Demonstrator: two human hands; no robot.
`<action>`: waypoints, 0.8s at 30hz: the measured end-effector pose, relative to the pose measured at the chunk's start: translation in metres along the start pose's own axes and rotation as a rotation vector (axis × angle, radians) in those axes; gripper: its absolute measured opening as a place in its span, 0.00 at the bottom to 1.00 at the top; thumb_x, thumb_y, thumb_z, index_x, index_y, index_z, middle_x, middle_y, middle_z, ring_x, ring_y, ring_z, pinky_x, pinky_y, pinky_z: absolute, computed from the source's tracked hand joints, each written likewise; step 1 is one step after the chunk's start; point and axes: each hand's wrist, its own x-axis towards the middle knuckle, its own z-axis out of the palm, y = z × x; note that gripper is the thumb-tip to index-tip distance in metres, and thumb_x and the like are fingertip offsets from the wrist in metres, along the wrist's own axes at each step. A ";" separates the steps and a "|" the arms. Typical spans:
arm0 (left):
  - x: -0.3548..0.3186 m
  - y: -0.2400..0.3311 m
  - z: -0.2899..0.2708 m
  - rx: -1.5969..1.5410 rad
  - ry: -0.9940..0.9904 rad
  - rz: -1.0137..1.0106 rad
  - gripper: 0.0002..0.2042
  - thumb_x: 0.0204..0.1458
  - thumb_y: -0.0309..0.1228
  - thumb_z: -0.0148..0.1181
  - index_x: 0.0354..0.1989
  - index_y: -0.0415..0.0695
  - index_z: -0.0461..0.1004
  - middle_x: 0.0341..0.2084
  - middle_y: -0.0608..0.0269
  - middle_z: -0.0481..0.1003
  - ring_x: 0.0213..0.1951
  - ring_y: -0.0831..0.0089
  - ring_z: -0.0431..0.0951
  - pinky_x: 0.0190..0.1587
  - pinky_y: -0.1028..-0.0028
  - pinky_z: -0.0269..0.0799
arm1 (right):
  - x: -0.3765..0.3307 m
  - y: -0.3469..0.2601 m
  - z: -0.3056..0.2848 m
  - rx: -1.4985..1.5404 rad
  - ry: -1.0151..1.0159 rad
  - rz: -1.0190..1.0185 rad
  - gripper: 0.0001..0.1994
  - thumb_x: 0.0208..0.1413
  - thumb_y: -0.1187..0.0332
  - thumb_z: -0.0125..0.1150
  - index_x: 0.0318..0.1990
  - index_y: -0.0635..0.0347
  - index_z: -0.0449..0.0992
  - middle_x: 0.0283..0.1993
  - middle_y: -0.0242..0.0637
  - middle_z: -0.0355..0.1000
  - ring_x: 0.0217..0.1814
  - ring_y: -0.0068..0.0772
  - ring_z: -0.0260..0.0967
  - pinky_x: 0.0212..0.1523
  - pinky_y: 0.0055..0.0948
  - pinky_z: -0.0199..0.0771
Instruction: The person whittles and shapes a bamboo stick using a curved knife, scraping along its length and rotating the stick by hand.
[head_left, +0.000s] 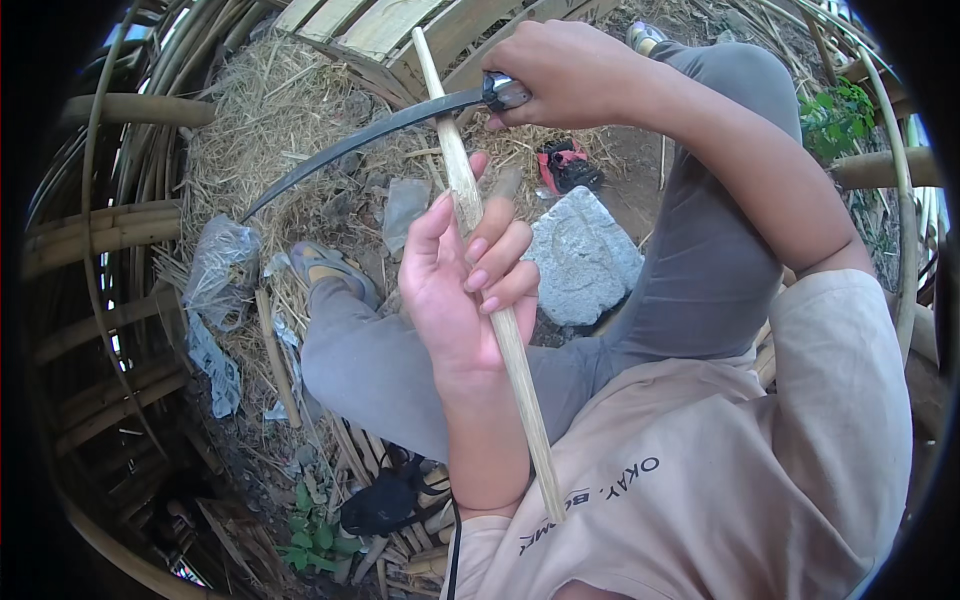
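My left hand [465,285], palm up, has its fingers curled round a pale wooden stick [522,395]. The stick slants from my shirt up to a tapered far end. In my right hand [565,75] is the handle of a sickle [345,145] with a long, curved dark blade. Its blade reaches out to the left and crosses the stick above my left hand, close to the handle. The blade seems to touch the stick there. My right fingers are closed round the handle, most of which they hide.
A rough grey stone [582,255] lies between my bent legs. A pale wooden slatted crate [395,65] stands ahead on straw-covered ground [250,110]. Crumpled clear plastic [222,270] lies to the left, beside bamboo poles [110,235]. A black cloth-like thing [385,497] sits at lower left.
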 end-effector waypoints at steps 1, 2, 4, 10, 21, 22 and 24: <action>-0.002 0.003 0.003 -0.082 -0.020 0.002 0.24 0.66 0.39 0.46 0.66 0.39 0.60 0.24 0.68 0.58 0.18 0.84 0.58 0.13 0.85 0.56 | 0.000 -0.001 0.001 0.014 0.019 -0.007 0.23 0.50 0.48 0.72 0.42 0.58 0.80 0.35 0.46 0.77 0.45 0.49 0.77 0.45 0.45 0.75; -0.003 0.006 0.004 -0.165 -0.041 0.003 0.23 0.66 0.39 0.44 0.64 0.35 0.61 0.23 0.69 0.57 0.17 0.85 0.57 0.12 0.85 0.56 | 0.001 -0.003 0.002 0.027 0.037 -0.014 0.24 0.49 0.47 0.72 0.42 0.58 0.80 0.35 0.45 0.77 0.44 0.49 0.77 0.45 0.45 0.75; -0.004 0.009 0.000 -0.183 -0.084 0.001 0.23 0.66 0.38 0.44 0.63 0.35 0.61 0.23 0.69 0.57 0.17 0.85 0.57 0.12 0.85 0.55 | 0.000 -0.001 0.007 0.052 0.058 -0.039 0.24 0.49 0.47 0.72 0.42 0.59 0.80 0.35 0.45 0.77 0.44 0.49 0.76 0.44 0.45 0.75; -0.003 0.016 0.000 0.048 0.021 0.000 0.19 0.66 0.36 0.46 0.59 0.36 0.64 0.21 0.71 0.57 0.16 0.86 0.54 0.11 0.85 0.51 | 0.001 -0.008 0.004 0.067 0.001 -0.049 0.26 0.50 0.46 0.71 0.43 0.60 0.79 0.36 0.45 0.77 0.45 0.49 0.76 0.46 0.44 0.75; 0.003 0.000 0.003 0.703 0.293 0.106 0.09 0.67 0.33 0.48 0.51 0.44 0.66 0.20 0.75 0.56 0.15 0.88 0.53 0.12 0.84 0.46 | 0.000 -0.009 -0.002 0.105 -0.167 -0.045 0.31 0.52 0.46 0.70 0.52 0.65 0.77 0.43 0.49 0.75 0.51 0.52 0.73 0.51 0.44 0.74; 0.003 -0.001 0.002 0.715 0.303 0.107 0.09 0.67 0.33 0.48 0.50 0.44 0.66 0.20 0.75 0.56 0.15 0.88 0.53 0.12 0.83 0.46 | -0.002 -0.010 -0.001 0.120 -0.178 -0.035 0.30 0.52 0.47 0.70 0.51 0.66 0.77 0.43 0.50 0.75 0.51 0.52 0.73 0.51 0.44 0.74; 0.004 -0.003 0.002 0.725 0.306 0.104 0.09 0.67 0.33 0.47 0.51 0.44 0.65 0.20 0.75 0.57 0.15 0.88 0.53 0.12 0.83 0.46 | -0.004 -0.012 -0.003 0.136 -0.188 -0.025 0.30 0.52 0.47 0.70 0.50 0.67 0.77 0.44 0.51 0.75 0.51 0.52 0.73 0.52 0.43 0.74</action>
